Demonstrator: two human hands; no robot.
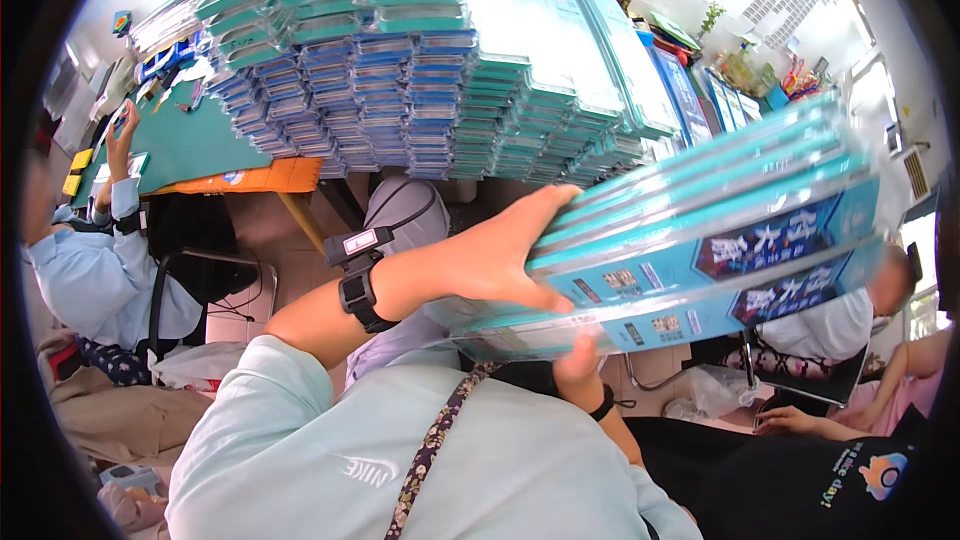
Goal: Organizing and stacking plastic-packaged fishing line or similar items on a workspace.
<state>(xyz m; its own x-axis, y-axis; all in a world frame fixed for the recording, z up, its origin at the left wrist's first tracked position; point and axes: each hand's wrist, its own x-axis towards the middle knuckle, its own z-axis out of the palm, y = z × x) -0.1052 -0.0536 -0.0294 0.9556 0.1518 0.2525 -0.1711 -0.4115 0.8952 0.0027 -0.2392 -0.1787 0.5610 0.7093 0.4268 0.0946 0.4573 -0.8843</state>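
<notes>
teal packs (700, 240), apparently between both hands' fingers (530, 230)

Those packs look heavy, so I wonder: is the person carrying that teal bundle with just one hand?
No: the left hand presses the side of the teal bundle, while the right hand supports it from below.

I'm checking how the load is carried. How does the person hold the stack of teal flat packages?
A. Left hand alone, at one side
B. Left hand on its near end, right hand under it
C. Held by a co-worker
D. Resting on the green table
B: the left hand presses on the near end of the stack of teal flat packages, while the right hand props it from below.
</notes>
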